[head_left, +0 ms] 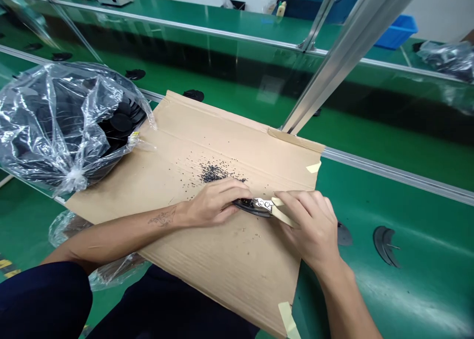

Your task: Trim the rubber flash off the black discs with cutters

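Observation:
My left hand point(217, 201) grips a round black plastic part point(254, 209) by its left side, over a sheet of cardboard point(207, 245). In my right hand point(311, 220) are cutting pliers point(276, 207) with pale yellow handles. Their metal jaws reach over the black part; whether they touch it I cannot tell. Just beyond my left hand lies a scatter of small black bits point(215, 172) on the cardboard.
A clear plastic bag point(70, 127) full of black discs stands at the left. Dark curved pieces point(385, 245) lie on the green surface at the right. A metal frame post point(333, 62) rises behind the cardboard, and a blue bin point(398, 32) sits at the back right.

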Available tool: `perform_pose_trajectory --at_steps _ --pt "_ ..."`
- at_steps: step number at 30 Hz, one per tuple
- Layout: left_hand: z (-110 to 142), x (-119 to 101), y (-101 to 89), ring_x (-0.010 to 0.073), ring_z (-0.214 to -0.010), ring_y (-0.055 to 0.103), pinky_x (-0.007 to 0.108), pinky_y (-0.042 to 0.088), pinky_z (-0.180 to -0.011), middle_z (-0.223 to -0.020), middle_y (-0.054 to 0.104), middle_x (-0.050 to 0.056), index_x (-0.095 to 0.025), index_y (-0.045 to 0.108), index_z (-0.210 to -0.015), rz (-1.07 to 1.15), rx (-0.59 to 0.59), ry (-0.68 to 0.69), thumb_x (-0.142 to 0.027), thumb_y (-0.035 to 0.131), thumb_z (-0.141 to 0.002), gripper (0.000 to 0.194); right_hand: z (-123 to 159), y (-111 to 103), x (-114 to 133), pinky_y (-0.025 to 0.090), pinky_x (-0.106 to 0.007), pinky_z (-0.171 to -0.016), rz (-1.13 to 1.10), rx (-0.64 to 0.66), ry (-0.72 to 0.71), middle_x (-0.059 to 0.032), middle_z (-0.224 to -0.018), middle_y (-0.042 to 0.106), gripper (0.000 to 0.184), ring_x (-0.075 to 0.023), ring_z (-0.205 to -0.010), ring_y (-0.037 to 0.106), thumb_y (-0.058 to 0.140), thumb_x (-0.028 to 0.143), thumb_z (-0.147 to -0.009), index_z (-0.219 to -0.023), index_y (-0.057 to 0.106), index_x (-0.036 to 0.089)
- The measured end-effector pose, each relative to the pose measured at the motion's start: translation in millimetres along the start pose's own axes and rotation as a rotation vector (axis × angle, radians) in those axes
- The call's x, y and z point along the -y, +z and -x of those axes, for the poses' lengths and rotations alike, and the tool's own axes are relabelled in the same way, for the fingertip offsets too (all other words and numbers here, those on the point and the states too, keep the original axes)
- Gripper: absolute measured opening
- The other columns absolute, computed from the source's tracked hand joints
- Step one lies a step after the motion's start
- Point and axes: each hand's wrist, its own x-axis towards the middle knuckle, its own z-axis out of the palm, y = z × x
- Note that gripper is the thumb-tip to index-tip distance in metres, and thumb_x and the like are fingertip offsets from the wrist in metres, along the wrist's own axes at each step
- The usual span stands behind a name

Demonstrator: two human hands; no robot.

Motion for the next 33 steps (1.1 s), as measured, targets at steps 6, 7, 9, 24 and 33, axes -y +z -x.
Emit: perform_pose_trajectory --at_steps 6,7,9,24,33 --pt "-1.0 -2.1 -0.4 0.0174 -0.093 0.069 0.031 0.061 -0.081 -0.101 0.072 0.008 -0.016 0.062 -0.115 -0.008 -0.005 0.028 -0.005 0.052 -0.09 0.03 -0.9 -1.4 3.4 0.032 -0.033 -0.061 0.125 -0.033 -0.05 -0.0023 -0.077 0.066 0.006 -0.018 -0.068 0.047 0.058 0.02 -0.098 -0.101 0.063 0.023" --pt "-0.7 -2.2 -0.1 0.0175 -0.093 0.069 0.031 0.061 -0.081 -0.101 0.072 0.008 -0.015 0.062 -0.114 -0.009 -0.005 0.032 -0.005 0.052 -0.09 0.029 -1.3 -1.5 3.6 0.031 -0.033 -0.06 0.139 -0.039 -0.06 -0.002 -0.075 0.066 0.005 -0.0177 -0.066 0.046 0.058 0.02 -0.098 -0.1 0.063 0.022" --pt "0.5 -2.3 0.8 0.0181 -0.093 0.069 0.031 0.061 -0.08 -0.101 0.073 0.009 -0.014 0.062 -0.115 -0.012 0.003 0.036 -0.006 0.053 -0.091 0.027 -1.9 -1.4 3.6 0.031 -0.033 -0.059 0.16 -0.05 -0.074 -0.0014 -0.072 0.064 0.006 -0.0169 -0.064 0.044 0.057 0.02 -0.099 -0.096 0.062 0.022" --pt "2.6 0.8 -0.1 0.0137 -0.09 0.069 0.026 0.059 -0.077 -0.103 0.071 0.006 -0.02 0.064 -0.116 -0.04 0.037 0.083 -0.008 0.05 -0.093 0.029 -1.1 -2.5 6.2 0.029 -0.03 -0.057 0.147 -0.047 -0.048 0.0013 -0.064 0.059 0.017 -0.0133 -0.058 0.042 0.056 0.015 -0.097 -0.084 0.062 0.021" --pt "4.1 -2.2 -4.1 0.0157 -0.089 0.068 0.027 0.059 -0.076 -0.104 0.07 0.007 -0.018 0.052 -0.135 -0.094 0.079 0.032 -0.012 0.054 -0.09 0.046 -2.0 2.2 3.0 0.03 -0.031 -0.062 0.202 -0.042 -0.026 -0.0017 -0.074 0.062 0.011 -0.0164 -0.069 0.045 0.054 0.02 -0.098 -0.093 0.064 0.019"
